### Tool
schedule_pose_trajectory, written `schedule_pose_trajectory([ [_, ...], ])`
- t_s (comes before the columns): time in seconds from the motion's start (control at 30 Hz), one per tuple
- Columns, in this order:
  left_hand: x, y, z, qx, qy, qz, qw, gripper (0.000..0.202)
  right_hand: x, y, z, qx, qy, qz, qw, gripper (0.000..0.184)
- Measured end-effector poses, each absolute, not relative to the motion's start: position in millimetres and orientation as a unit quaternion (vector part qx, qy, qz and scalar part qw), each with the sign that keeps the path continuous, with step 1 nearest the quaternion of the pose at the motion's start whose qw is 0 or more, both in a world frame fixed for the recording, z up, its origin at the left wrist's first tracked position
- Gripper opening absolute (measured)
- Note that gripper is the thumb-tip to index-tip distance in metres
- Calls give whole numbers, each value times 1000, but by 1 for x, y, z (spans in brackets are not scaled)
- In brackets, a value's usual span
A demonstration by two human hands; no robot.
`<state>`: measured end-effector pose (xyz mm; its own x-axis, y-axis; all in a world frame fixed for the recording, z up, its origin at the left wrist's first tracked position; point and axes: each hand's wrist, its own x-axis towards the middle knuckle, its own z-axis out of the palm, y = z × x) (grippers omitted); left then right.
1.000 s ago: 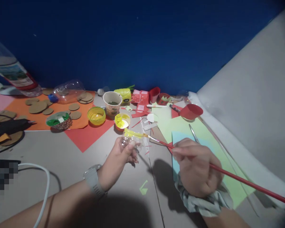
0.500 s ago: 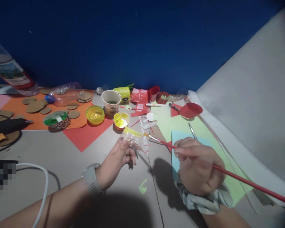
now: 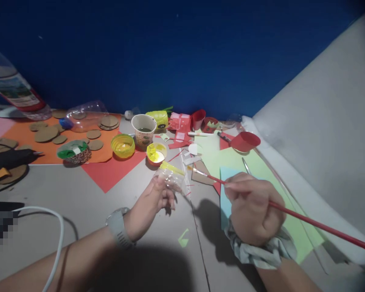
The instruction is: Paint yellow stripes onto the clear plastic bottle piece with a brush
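Observation:
My left hand is closed around a small clear plastic bottle piece with a yellow-painted rim, held just above the grey table. My right hand is closed on a long red paintbrush; its tip points left, a short gap from the bottle piece. A watch sits on my left wrist and a grey scrunchie on my right wrist.
Behind stand a small dish of yellow paint, a yellow bowl, a paper cup and a green-filled lid. Cardboard discs lie on orange paper. Green and blue sheets, scissors, red scraps and a white cable lie around.
The brush tip, which lay against the yellow rim of the bottle piece, has drawn back to the right. My left hand turned the piece slightly.

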<state>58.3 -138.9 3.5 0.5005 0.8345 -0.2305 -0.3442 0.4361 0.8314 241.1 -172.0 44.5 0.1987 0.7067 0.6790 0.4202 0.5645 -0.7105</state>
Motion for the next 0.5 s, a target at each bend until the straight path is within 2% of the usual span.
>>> schedule_pose_trajectory([
  [0.07, 59, -140, 4, 390, 332, 370, 775, 46, 242, -163, 46, -453, -564, 120, 680, 18],
  [0.13, 59, -142, 4, 401, 338, 368, 768, 45, 243, -152, 49, -482, -522, 146, 688, 11],
  [0.27, 58, -142, 5, 397, 340, 394, 756, 47, 239, -128, 62, -544, -601, 195, 552, 15],
  [0.5, 53, -143, 13, 381, 395, 433, 715, 49, 208, -87, 79, -527, -769, 88, 351, 16],
])
